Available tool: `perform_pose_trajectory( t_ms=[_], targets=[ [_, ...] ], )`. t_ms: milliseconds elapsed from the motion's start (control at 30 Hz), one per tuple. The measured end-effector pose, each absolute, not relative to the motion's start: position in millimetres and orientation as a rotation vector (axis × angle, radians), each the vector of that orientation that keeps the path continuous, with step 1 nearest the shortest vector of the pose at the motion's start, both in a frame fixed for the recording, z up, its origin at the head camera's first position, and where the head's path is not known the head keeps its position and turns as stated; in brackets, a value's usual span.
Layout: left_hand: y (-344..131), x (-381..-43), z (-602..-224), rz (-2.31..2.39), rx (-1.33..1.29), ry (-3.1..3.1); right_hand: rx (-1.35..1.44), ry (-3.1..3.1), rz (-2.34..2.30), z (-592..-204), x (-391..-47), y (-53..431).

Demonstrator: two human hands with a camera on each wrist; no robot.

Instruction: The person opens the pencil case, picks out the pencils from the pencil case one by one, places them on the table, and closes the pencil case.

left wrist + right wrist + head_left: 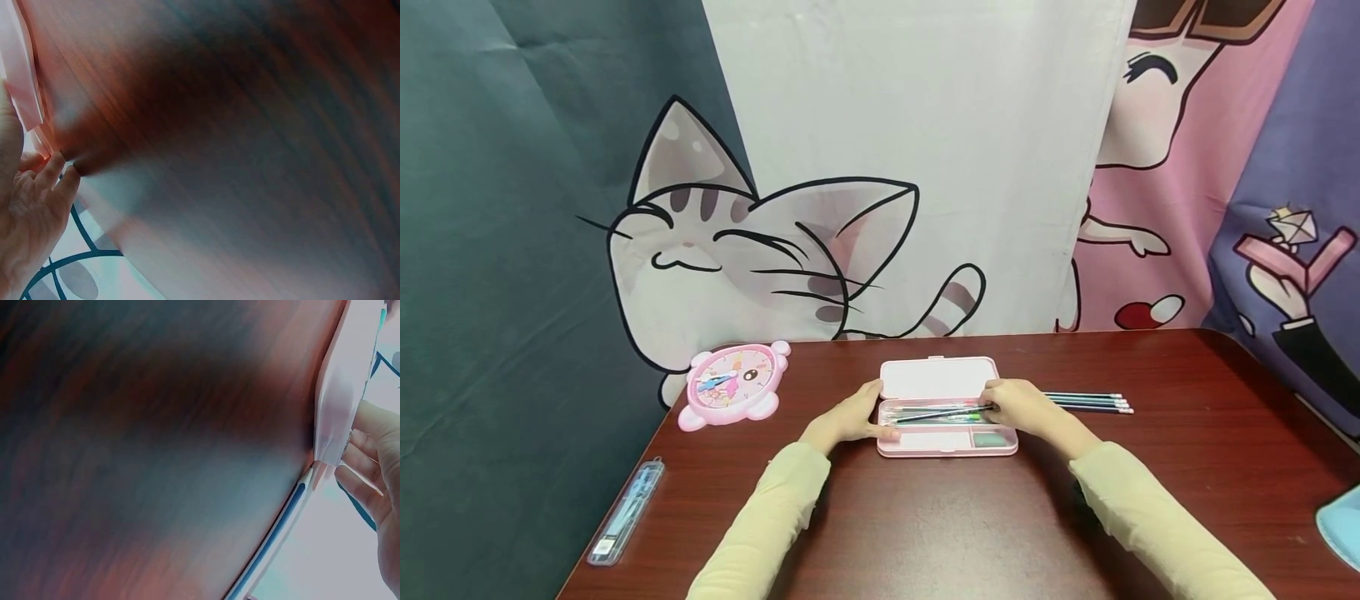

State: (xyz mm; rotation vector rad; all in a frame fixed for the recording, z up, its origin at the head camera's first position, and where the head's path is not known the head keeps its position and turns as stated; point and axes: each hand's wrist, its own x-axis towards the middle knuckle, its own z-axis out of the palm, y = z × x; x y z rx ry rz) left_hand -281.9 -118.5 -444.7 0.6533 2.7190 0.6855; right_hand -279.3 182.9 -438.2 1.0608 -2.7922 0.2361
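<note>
A pink pencil case (947, 454) lies on the table with its lid (938, 379) raised at the back. Several slim pens or pencils lie in its long compartment. My left hand (852, 414) holds the case's left end, thumb over the front part and fingers at the back corner. In the left wrist view, the left fingers (59, 178) are beside the pink case. My right hand (1021, 407) reaches in at the right end, pinching a dark pencil (936, 414) that slants across the compartment. Its fingertips are partly hidden behind the case wall in the right wrist view.
Several dark pencils (1090, 403) with white ends lie just right of the case. A pink toy clock (733, 385) is at the back left, a clear slim box (627, 512) at the left edge. Something light blue (1341, 527) shows at far right. A printed curtain hangs behind.
</note>
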Motion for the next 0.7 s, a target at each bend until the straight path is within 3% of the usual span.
perform_pose_trajectory(
  t_ms=[367,700],
  targets=[
    [-119,-283,-445,0.669,0.658,2.726,0.996,-2.71,0.773,-437,-283,197],
    [-119,-283,-446,0.668,0.663,2.73,0.947,-2.59,0.925,-441,-283,225]
  ],
)
